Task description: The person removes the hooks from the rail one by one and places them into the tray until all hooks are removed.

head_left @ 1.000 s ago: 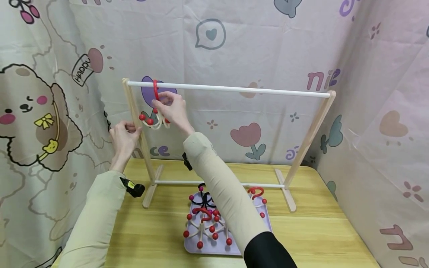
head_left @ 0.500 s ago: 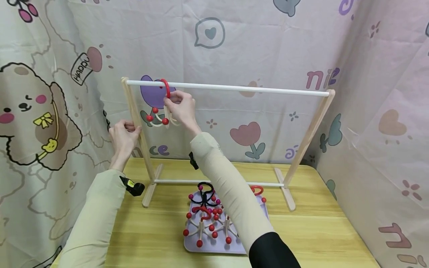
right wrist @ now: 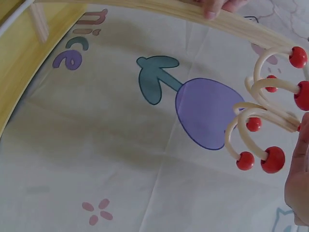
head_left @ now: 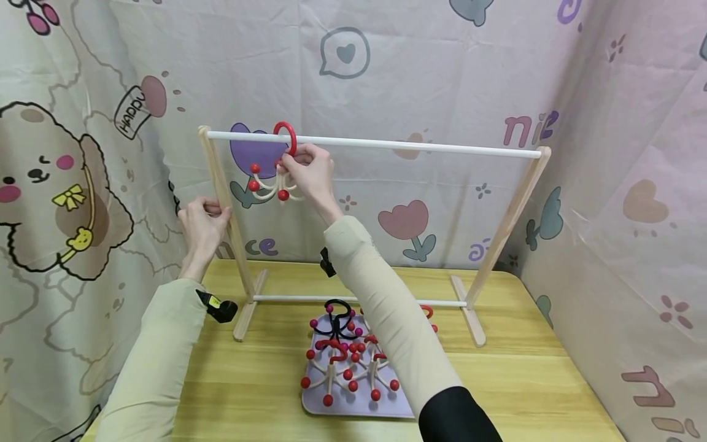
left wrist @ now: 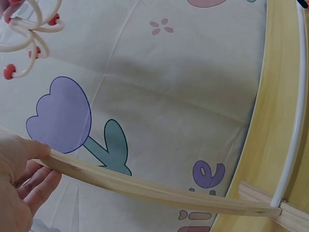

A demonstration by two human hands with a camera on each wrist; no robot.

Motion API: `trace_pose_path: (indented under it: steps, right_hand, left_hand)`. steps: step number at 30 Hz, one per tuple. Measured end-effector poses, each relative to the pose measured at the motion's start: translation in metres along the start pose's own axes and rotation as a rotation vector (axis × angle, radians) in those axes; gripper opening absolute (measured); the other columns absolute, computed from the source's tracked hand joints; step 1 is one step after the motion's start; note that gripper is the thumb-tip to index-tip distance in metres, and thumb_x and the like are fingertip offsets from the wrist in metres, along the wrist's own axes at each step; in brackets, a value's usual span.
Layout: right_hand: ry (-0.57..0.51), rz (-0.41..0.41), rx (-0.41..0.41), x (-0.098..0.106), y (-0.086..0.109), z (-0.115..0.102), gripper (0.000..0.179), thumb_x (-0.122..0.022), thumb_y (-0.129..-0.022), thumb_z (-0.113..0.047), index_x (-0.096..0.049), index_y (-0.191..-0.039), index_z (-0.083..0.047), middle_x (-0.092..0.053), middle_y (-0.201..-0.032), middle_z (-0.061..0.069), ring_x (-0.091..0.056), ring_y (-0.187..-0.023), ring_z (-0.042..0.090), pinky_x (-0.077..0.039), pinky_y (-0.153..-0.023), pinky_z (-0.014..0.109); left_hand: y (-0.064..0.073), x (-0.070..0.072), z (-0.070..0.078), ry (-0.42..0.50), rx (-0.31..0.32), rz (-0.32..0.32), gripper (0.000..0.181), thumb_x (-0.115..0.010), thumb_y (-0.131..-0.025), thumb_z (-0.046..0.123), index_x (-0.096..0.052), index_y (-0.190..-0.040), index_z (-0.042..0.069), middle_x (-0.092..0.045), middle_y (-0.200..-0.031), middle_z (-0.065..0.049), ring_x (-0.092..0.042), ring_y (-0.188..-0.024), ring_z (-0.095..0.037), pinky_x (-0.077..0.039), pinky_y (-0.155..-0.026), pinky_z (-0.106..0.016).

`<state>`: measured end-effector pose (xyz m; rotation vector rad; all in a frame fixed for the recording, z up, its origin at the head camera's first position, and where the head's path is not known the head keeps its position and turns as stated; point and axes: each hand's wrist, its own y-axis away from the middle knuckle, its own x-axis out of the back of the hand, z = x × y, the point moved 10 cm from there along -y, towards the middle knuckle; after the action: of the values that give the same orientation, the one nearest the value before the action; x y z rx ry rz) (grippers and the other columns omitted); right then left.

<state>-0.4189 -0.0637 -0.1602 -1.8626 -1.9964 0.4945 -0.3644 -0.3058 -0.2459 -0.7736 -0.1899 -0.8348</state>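
High on the left of the head view, my right hand (head_left: 316, 175) pinches a small hanger (head_left: 293, 142) with a red hook. Its hook curves over the white top rod (head_left: 409, 145) of a wooden rack; whether it bears on the rod I cannot tell. Curled cream arms with red ball tips (right wrist: 273, 159) spread below the fingers in the right wrist view. My left hand (head_left: 203, 227) grips the rack's left wooden post (left wrist: 159, 191), thumb on one side and fingers on the other in the left wrist view.
A lilac tray (head_left: 345, 407) on the wooden table (head_left: 248, 380) holds a black hanger (head_left: 337, 329) and several red-hooked hangers (head_left: 330, 371). My right forearm covers part of it. A lower white rod (head_left: 298, 299) joins the rack's feet. Printed curtains (head_left: 353, 110) stand behind and beside.
My right hand has moved the red-hooked hanger rightward along the top rod, and its hook has turned to show more of its curve. The left hand stays on the post.
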Motion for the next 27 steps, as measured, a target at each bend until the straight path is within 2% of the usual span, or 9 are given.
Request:
trace_pose_path:
  steps: [4, 11, 15, 18, 22, 25, 27]
  right_hand:
    - [-0.078, 0.001, -0.007, 0.002, 0.001, 0.0, 0.008, -0.064, -0.092, 0.0, -0.068, -0.099, 0.004, -0.076, -0.091, 0.022, -0.074, -0.067, 0.018, -0.062, -0.071, 0.036]
    - [-0.217, -0.019, 0.024, 0.008, 0.007, -0.003, 0.008, -0.064, -0.092, 0.003, -0.066, -0.098, 0.009, -0.074, -0.092, 0.028, -0.072, -0.064, 0.013, -0.061, -0.077, 0.045]
    - [-0.258, -0.017, 0.046, 0.02, 0.013, -0.003, 0.012, -0.066, -0.092, 0.003, -0.067, -0.1, 0.011, -0.074, -0.092, 0.029, -0.072, -0.065, 0.012, -0.062, -0.074, 0.042]
    - [-0.268, -0.017, 0.048, 0.031, 0.02, -0.001, 0.014, -0.068, -0.091, 0.002, -0.068, -0.101, 0.013, -0.074, -0.092, 0.029, -0.073, -0.065, 0.011, -0.062, -0.07, 0.034]
    - [-0.266, -0.025, 0.032, 0.048, 0.032, 0.006, 0.016, -0.07, -0.09, 0.002, -0.07, -0.101, 0.013, -0.077, -0.086, 0.021, -0.073, -0.066, 0.01, -0.061, -0.068, 0.029]
    - [-0.265, -0.036, 0.035, 0.061, 0.043, 0.011, 0.017, -0.071, -0.089, 0.001, -0.071, -0.101, 0.013, -0.078, -0.081, 0.011, -0.074, -0.067, 0.011, -0.062, -0.072, 0.033]
    - [-0.256, -0.051, 0.044, 0.07, 0.051, 0.015, 0.018, -0.071, -0.089, 0.0, -0.071, -0.101, 0.013, -0.078, -0.079, 0.004, -0.074, -0.068, 0.011, -0.062, -0.074, 0.034]
  left_hand:
    - [0.0, 0.0, -0.001, -0.001, 0.004, -0.004, 0.029, -0.067, -0.093, 0.016, -0.068, -0.109, -0.008, -0.072, -0.103, -0.028, -0.062, -0.098, -0.037, -0.036, -0.073, -0.023]
    - [0.001, -0.001, 0.0, 0.017, 0.017, -0.005, 0.027, -0.067, -0.093, 0.013, -0.067, -0.108, -0.009, -0.07, -0.103, -0.028, -0.06, -0.107, -0.04, -0.034, -0.081, -0.026]
    - [0.001, -0.005, 0.001, 0.016, 0.019, -0.019, 0.028, -0.066, -0.093, 0.014, -0.066, -0.11, -0.008, -0.071, -0.104, -0.028, -0.058, -0.109, -0.041, -0.035, -0.084, -0.029]
    - [0.0, -0.008, 0.002, 0.017, 0.02, -0.03, 0.029, -0.066, -0.094, 0.015, -0.066, -0.111, -0.008, -0.071, -0.105, -0.028, -0.059, -0.108, -0.042, -0.036, -0.084, -0.029]
    - [0.001, -0.008, 0.0, 0.018, 0.04, -0.035, 0.029, -0.065, -0.094, 0.015, -0.066, -0.112, -0.008, -0.07, -0.106, -0.027, -0.059, -0.109, -0.041, -0.039, -0.087, -0.033]
    - [0.001, -0.006, -0.003, 0.016, 0.057, -0.042, 0.029, -0.065, -0.095, 0.016, -0.065, -0.113, -0.008, -0.069, -0.108, -0.027, -0.056, -0.115, -0.04, -0.038, -0.093, -0.038]
    - [0.001, -0.005, -0.005, 0.005, 0.056, -0.037, 0.03, -0.065, -0.095, 0.017, -0.066, -0.113, -0.007, -0.069, -0.108, -0.027, -0.058, -0.113, -0.041, -0.04, -0.092, -0.04]
